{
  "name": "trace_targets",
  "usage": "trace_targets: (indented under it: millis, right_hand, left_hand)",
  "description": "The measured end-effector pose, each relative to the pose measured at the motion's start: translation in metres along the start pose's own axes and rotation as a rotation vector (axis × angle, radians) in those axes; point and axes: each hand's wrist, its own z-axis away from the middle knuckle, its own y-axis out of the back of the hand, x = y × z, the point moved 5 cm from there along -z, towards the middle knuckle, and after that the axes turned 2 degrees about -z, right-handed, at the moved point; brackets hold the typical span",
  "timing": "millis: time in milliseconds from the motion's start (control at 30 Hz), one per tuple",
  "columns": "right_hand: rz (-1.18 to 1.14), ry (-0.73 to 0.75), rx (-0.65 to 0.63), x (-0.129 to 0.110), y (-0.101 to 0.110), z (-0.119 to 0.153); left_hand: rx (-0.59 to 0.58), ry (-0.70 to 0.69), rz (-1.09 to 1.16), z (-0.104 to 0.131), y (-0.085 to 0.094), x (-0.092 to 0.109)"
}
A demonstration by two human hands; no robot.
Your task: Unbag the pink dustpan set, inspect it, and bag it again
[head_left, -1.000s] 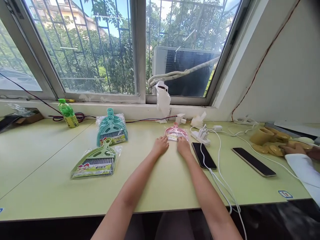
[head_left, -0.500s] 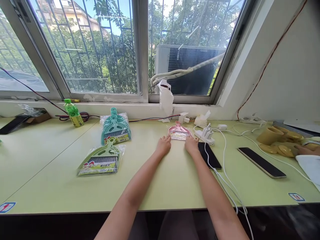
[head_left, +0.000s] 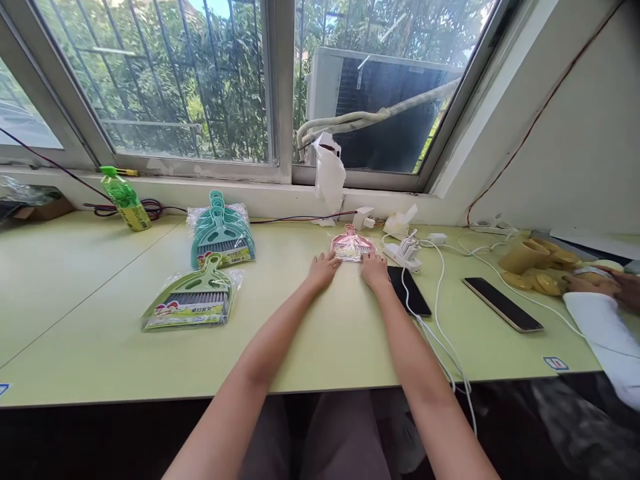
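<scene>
A pink dustpan and brush set (head_left: pixel 352 247) in clear wrapping lies far back on the pale green table. My left hand (head_left: pixel 324 270) pinches its lower left corner, and my right hand (head_left: pixel 375 269) has its fingers closed at the lower right corner. The fingertips are partly hidden behind the hands. To the left, several teal dustpan sets (head_left: pixel 223 233) are stacked in wrapping. A green dustpan set (head_left: pixel 193 300) lies in front of them, its handle overlapping the stack's lower edge.
Beside my right forearm are a black phone (head_left: pixel 409 291), white cables and a power strip (head_left: pixel 401 256). Farther right lie another phone (head_left: pixel 503 305) and yellow-brown objects (head_left: pixel 525 257) near another person's hands and white sleeve. A green bottle (head_left: pixel 127 200) stands back left.
The camera view has tilted down, so the table's contents appear higher. More of the other person's white sleeve shows at the right. My hands remain at the pink set.
</scene>
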Motion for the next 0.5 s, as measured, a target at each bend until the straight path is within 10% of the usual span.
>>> trace_targets:
  millis: [267,500]
  right_hand:
    - [-0.087,0.051,0.022,-0.003,0.0,0.002]
    - [-0.227,0.325,0.022,-0.038,0.01,0.014]
  left_hand:
    - [0.155,-0.168,-0.129,-0.001,0.006,0.01]
    - [-0.024,-0.247,0.028,-0.004,-0.004,0.013]
